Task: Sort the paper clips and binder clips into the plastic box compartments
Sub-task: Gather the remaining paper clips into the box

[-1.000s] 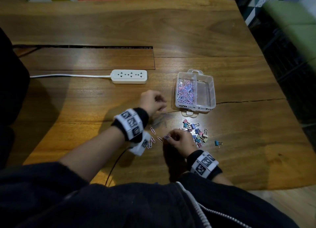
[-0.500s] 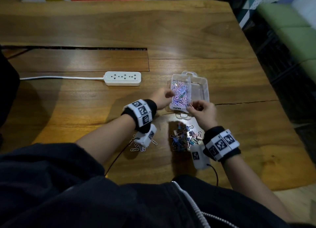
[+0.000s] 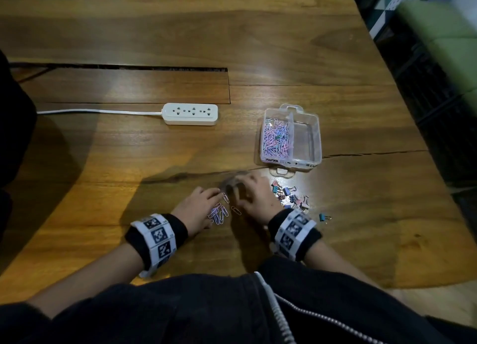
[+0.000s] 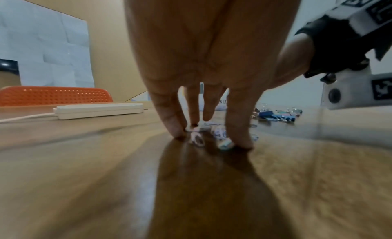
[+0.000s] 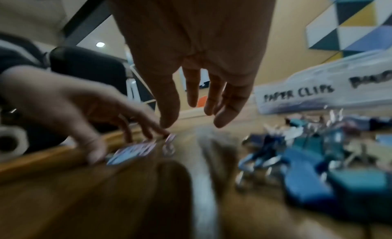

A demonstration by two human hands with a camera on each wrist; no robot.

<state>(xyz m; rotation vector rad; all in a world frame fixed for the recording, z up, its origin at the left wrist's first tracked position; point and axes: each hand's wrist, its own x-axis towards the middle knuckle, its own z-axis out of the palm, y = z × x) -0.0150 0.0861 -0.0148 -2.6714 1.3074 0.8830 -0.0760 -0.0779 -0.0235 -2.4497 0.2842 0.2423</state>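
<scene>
On the wooden table (image 3: 154,163) from the head cam: left hand (image 3: 197,210) sits fingers-down on a small heap of pastel paper clips (image 3: 219,214), right hand (image 3: 254,198) just beside it, blurry. Clear plastic two-compartment box (image 3: 313,137) has clips only in its left side; colourful binder clips (image 3: 290,195) lie near it. Left wrist cam: straight fingertips (image 4: 176,127) touch the table around the clips. Right wrist cam: fingers hang loose, holding nothing.

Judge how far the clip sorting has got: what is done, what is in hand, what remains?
Done: the plastic box holds many paper clips in its left compartment; the right one looks empty. In hand: the left hand fingers the loose paper clips on the table; the right hand hovers open. Left: those clips and all the binder clips.
</scene>
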